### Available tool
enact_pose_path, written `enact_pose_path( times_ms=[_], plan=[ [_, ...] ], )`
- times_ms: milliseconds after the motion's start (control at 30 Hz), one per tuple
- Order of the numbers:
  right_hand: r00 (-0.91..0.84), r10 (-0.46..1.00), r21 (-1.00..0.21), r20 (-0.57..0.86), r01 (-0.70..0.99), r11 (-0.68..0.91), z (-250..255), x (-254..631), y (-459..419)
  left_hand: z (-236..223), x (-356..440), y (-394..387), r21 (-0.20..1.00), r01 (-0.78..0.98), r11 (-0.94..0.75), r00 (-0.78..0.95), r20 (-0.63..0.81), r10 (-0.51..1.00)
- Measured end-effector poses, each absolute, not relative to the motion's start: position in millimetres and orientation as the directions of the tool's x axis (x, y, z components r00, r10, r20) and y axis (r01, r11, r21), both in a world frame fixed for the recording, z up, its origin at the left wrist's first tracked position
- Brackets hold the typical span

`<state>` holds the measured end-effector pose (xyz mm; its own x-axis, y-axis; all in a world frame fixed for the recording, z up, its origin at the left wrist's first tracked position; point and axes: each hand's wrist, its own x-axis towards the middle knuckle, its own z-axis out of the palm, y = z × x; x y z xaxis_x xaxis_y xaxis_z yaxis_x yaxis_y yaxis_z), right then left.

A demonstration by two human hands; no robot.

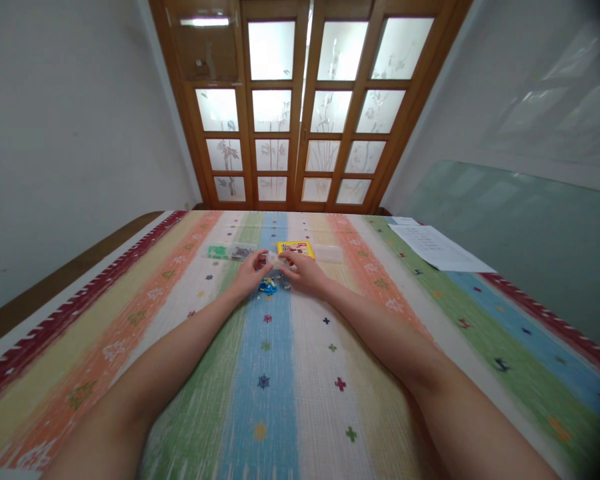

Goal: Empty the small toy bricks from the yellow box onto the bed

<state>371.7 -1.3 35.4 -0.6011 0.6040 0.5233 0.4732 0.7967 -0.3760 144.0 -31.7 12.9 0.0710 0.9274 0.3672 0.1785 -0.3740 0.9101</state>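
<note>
My left hand [253, 270] and my right hand [303, 270] meet over the striped cloth [280, 373], fingers pinched together on a small clear plastic bag [275, 261] held between them. Just below the hands lies a little heap of blue and yellow small parts [269, 287]. A yellow printed box [296, 248] lies right behind my right hand. To the left of it lie a green packet [218, 252] and a clear packet with dark contents [241, 252]. A clear plastic piece [329, 253] lies to the right of the box.
White paper sheets [437, 248] lie at the table's far right. A glass panel [520, 233] leans on the right wall. Wooden doors with frosted panes [300, 113] stand behind the table. The table's wooden edge [55, 283] shows on the left.
</note>
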Motion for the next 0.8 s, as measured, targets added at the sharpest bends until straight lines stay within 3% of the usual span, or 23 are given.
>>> enact_pose_path(
  times_ms=[267,567,800],
  plan=[
    [-0.637,0.603,-0.186,0.480,0.597,0.780,28.7,359.7,-16.5,27.0,155.0,-46.3,0.912,0.271,-0.308,-0.079,0.340,0.937],
    [-0.491,0.713,-0.196,0.501,0.737,0.646,27.4,353.8,-20.7,28.6,158.2,-50.4,0.860,0.402,-0.314,-0.053,0.365,0.930],
    [-0.466,0.644,-0.191,0.606,0.701,0.687,33.0,364.8,-14.4,28.7,153.7,-51.6,0.870,0.298,-0.393,0.076,0.389,0.918]
  ],
)
